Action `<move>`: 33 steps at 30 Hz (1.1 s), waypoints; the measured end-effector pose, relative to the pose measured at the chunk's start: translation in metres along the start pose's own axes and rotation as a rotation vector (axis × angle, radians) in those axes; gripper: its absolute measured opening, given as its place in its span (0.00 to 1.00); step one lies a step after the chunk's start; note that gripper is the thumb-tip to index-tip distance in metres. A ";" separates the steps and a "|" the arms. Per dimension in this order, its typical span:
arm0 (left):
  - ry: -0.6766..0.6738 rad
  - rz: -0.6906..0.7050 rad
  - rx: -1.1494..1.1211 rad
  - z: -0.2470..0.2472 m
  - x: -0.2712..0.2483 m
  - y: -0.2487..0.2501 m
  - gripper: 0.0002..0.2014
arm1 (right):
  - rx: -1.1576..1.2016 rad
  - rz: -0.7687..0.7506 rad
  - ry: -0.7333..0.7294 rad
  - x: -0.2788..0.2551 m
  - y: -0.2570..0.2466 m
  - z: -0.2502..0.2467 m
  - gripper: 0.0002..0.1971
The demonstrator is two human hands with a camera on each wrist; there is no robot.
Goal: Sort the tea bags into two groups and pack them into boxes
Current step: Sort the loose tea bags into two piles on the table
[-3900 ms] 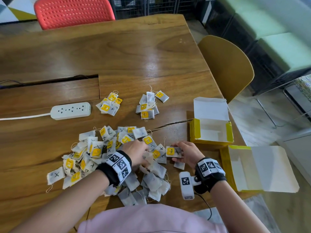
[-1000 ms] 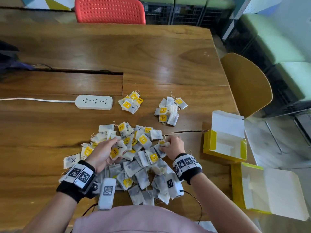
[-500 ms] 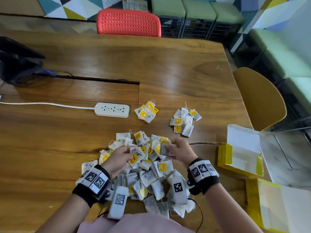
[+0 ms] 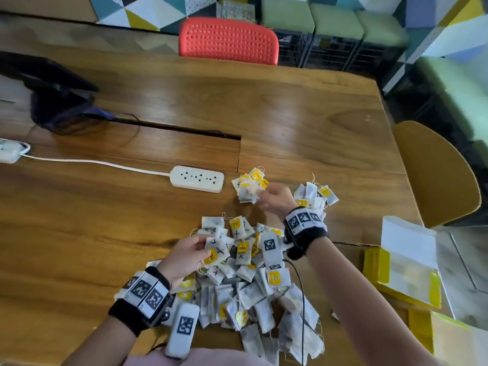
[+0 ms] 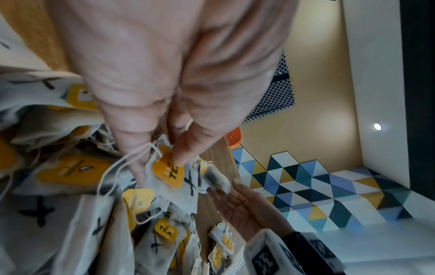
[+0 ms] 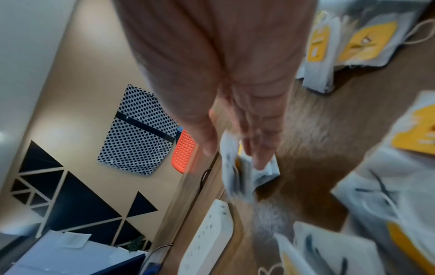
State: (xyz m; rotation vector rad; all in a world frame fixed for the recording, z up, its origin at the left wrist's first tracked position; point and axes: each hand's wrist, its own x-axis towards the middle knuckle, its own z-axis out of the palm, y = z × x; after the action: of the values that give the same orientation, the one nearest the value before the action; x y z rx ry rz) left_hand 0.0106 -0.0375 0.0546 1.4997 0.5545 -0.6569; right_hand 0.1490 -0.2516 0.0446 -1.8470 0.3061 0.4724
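Observation:
A big heap of tea bags (image 4: pixel 250 291) lies on the wooden table in front of me, some marked with a black X. My left hand (image 4: pixel 184 253) is at the heap's left edge and pinches one X-marked tea bag with a yellow TEA tag (image 4: pixel 217 250) (image 5: pixel 169 174) between thumb and fingers. My right hand (image 4: pixel 276 198) (image 6: pixel 223 74) reaches forward with straight fingers over the left small group of bags (image 4: pixel 248 188). A blurred bag (image 6: pixel 244 173) lies just under its fingertips. The right small group (image 4: pixel 317 196) sits beside that wrist.
Two open yellow boxes (image 4: pixel 375 262) (image 4: pixel 420 328) stand at the table's right edge. A white power strip (image 4: pixel 197 179) with its cord lies left of the small groups. A dark object (image 4: pixel 52 88) sits far left. A red chair (image 4: pixel 228 40) and a yellow chair (image 4: pixel 433 175) flank the table.
My right hand has left the heap and stretched forward to the left small group, its fingers now straight. My left hand stays at the heap, holding an X-marked bag.

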 end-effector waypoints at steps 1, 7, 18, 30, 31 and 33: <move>0.011 0.035 0.071 0.000 0.001 0.003 0.14 | -0.055 -0.023 0.027 0.003 0.002 -0.002 0.09; 0.000 0.309 0.515 0.017 0.043 0.039 0.18 | -0.096 -0.012 0.190 -0.034 0.047 -0.025 0.07; 0.190 0.527 0.552 0.053 0.103 0.073 0.15 | -0.189 0.087 0.269 -0.114 0.102 -0.057 0.05; -0.014 0.555 1.394 0.036 0.084 0.003 0.25 | -0.876 -0.053 -0.109 -0.062 0.073 -0.012 0.28; 0.009 0.544 1.401 0.036 0.081 0.002 0.23 | -0.911 -0.036 -0.139 -0.062 0.071 -0.008 0.30; 0.053 0.523 1.390 0.036 0.073 -0.005 0.21 | -0.920 -0.042 -0.169 -0.070 0.074 -0.003 0.32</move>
State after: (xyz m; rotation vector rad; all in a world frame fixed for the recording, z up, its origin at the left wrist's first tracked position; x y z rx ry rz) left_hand 0.0566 -0.0773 0.0000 2.8055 -0.4217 -0.5740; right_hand 0.0558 -0.2801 0.0155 -2.6665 -0.0992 0.8220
